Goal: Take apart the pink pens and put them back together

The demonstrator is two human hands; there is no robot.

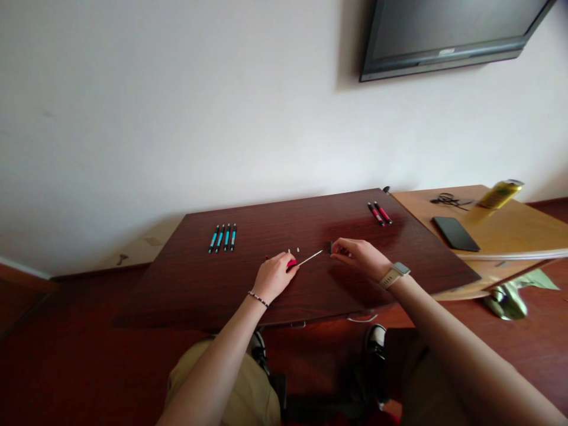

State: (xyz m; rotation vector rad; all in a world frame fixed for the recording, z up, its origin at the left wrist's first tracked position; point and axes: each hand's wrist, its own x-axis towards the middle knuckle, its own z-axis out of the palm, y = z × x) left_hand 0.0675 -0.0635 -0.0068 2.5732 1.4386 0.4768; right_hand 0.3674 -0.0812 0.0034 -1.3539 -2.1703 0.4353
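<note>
My left hand [273, 277] is closed around the pink barrel [291, 264] of a pen, low over the dark wooden table [284, 302]. A thin pale refill [310, 258] sticks out of the barrel toward the right. My right hand [361, 255], wearing a watch at the wrist, pinches a small black piece [330, 247], apparently part of the pen, just beyond the refill's tip. A tiny white piece [298, 249] lies on the tabletop above my left hand. Several blue pens [222, 238] stand in a row on the left, and two pink pens [380, 213] lie at the back right.
A lighter wooden cabinet [528, 222] adjoins the table on the right. It carries a black phone [455, 233], a dark cable [448, 200] and a yellow can [501, 194]. A television [452, 35] hangs on the wall behind.
</note>
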